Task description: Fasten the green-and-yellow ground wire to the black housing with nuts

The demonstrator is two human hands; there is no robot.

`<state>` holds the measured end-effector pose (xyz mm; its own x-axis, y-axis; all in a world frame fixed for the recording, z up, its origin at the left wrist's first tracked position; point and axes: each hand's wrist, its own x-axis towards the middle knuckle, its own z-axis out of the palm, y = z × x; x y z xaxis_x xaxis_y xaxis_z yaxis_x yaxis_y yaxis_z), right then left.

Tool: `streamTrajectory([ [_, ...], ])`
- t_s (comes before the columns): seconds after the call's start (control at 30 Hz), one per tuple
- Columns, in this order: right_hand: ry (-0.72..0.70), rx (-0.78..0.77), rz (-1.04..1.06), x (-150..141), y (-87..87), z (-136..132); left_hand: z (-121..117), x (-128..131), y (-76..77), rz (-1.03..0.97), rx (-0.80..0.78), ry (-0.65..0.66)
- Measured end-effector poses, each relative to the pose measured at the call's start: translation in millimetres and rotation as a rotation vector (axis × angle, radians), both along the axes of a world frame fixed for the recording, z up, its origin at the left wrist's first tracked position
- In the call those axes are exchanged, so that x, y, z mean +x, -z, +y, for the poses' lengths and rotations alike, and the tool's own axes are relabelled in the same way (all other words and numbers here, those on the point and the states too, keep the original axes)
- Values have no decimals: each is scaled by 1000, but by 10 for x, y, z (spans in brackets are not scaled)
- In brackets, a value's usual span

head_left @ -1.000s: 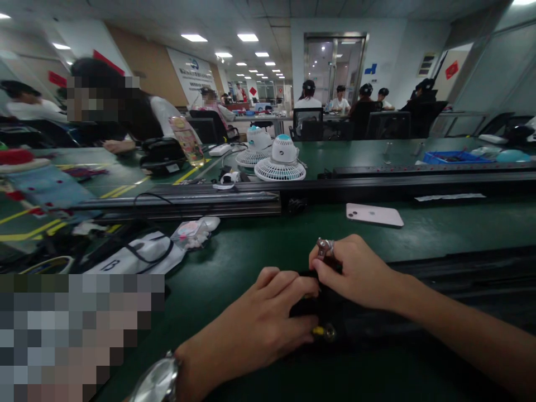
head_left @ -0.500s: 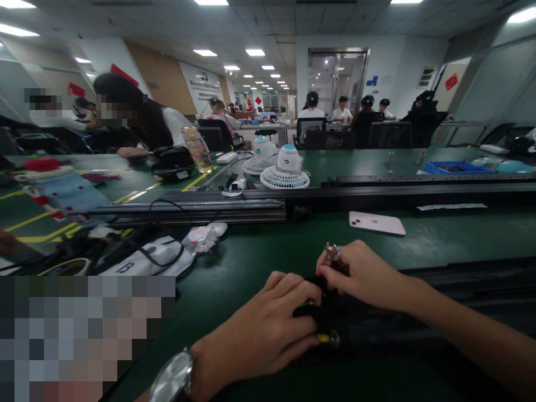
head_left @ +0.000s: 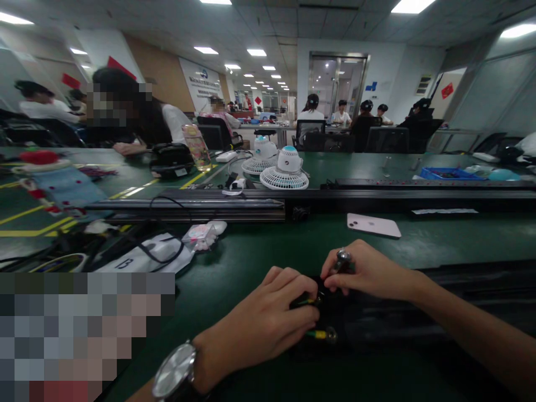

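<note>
My left hand [head_left: 278,318], with a watch [head_left: 175,371] on its wrist, has its fingers closed on a yellow-green wire [head_left: 309,302] that ends in a ring terminal. Just below those fingers lies a second yellow-green wire [head_left: 320,335], its ring terminal against a long black bar [head_left: 377,329]. My right hand [head_left: 360,268] is closed round a small metal tool [head_left: 343,255] with a shiny, rounded top end. Its lower end is hidden by my fingers and the dark surface, close to the left fingertips.
Beyond my hands lie a pink phone [head_left: 374,225] and long dark rails [head_left: 234,207] across the green table. Two white fans [head_left: 285,173] stand behind them. Cables, a white bag [head_left: 146,257] and a small clear box [head_left: 201,237] are at left. A person [head_left: 167,120] sits across.
My right hand has turned the tool, so its top end now faces me differently. The left fingers have shifted slightly, showing more of the lower wire.
</note>
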<state>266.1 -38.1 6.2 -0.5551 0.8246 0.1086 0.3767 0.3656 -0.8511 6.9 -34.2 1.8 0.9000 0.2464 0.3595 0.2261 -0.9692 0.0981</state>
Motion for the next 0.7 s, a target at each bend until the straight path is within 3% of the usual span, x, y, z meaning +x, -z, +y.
streamTrajectory([
  [0.2, -37, -114, 53, 75, -24, 34, -13, 24, -41, -16, 16, 11],
  [0.4, -49, -134, 55, 56, -23, 50, -43, 68, -25, 27, 9, 60],
  [0.53, 0, -56, 4, 16, -17, 60, -51, 116, -27, 36, -16, 78],
  [0.7, 38, 146, -59, -44, -23, 49, -51, 165, -44, 88, 55, 75],
])
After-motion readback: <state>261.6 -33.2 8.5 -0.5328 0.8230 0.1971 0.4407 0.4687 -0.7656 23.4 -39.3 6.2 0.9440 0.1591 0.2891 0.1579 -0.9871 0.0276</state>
